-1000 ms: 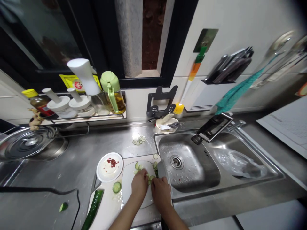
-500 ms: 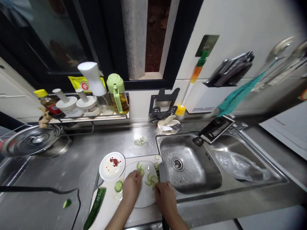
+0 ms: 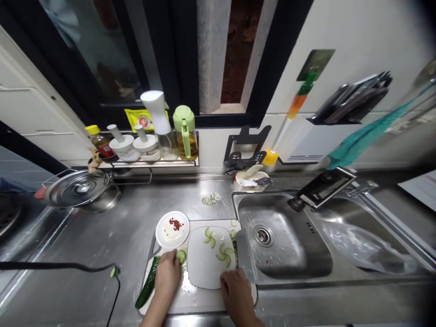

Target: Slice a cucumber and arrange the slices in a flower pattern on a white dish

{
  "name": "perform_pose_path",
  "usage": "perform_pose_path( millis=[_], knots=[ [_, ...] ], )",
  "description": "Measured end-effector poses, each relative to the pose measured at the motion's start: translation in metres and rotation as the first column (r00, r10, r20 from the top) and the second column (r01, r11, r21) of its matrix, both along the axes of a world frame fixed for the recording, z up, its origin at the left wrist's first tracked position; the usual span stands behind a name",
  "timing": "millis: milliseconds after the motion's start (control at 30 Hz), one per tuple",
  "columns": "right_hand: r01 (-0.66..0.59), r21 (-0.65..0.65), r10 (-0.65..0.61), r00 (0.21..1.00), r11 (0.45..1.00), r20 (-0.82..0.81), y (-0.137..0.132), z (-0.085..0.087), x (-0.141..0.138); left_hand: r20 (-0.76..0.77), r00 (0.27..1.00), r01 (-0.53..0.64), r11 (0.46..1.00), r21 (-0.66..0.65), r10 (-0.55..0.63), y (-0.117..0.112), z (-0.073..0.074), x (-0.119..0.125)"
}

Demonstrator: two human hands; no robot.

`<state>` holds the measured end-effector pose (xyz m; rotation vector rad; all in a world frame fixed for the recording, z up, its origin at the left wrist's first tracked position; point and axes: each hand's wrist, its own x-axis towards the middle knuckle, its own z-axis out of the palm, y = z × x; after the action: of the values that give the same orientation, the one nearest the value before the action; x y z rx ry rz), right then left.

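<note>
Left of the square plate (image 3: 204, 268), the left hand (image 3: 168, 271) partly hides a cucumber round (image 3: 182, 257); right of it, the right hand (image 3: 235, 288) hides the knife (image 3: 245, 254)'s handle. Far right, a white panel (image 3: 423, 188) is cut off.

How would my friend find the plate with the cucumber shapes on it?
Find the metal sink, then the pale cutting board just left of it. On that board sits a white, squarish plate. Unlike the round plate with red bits beside it, this one holds green cucumber slices fanned in two clusters.

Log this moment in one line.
left hand: by long green cucumber; right hand: by square white plate; plate: two clusters of pale-green cucumber slices
</note>
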<state>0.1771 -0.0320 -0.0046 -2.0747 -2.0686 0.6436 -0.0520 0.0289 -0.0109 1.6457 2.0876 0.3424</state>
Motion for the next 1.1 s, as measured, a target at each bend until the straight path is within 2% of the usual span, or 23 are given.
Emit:
perform_pose_path(
  millis=[333,433,533,700,867,1000,1100],
  knots=[
    [-0.011,0.015,0.011,1.000,1.000,0.001,-0.004,-0.001,-0.006,0.070,0.997,-0.018,1.000,0.014,0.017,0.001,0.005,-0.001],
    [-0.025,0.050,0.027,0.999,0.998,-0.036,-0.003,-0.002,-0.006,0.081,0.997,-0.016,1.000,0.027,0.014,0.001,0.005,-0.003],
    [-0.023,0.104,0.034,0.995,0.994,-0.098,0.001,-0.005,-0.008,0.165,0.986,-0.001,1.000,0.014,-0.001,0.002,0.008,-0.006],
    [-0.009,0.157,0.051,0.963,0.988,-0.265,0.018,-0.005,-0.019,0.369,0.928,0.066,0.997,-0.031,-0.050,0.004,0.018,-0.008],
    [0.063,0.100,-0.006,0.873,0.993,-0.488,0.043,0.004,-0.033,0.511,0.852,0.143,0.989,-0.027,-0.109,0.006,0.029,0.007],
    [0.097,0.045,-0.060,0.850,0.994,-0.523,0.054,0.010,-0.036,0.615,0.779,0.192,0.980,-0.050,-0.121,0.008,0.030,0.026],
    [0.112,0.021,-0.086,0.853,0.993,-0.515,0.055,0.013,-0.032,0.656,0.752,0.157,0.984,-0.082,-0.065,0.008,0.023,0.035]
  ],
)
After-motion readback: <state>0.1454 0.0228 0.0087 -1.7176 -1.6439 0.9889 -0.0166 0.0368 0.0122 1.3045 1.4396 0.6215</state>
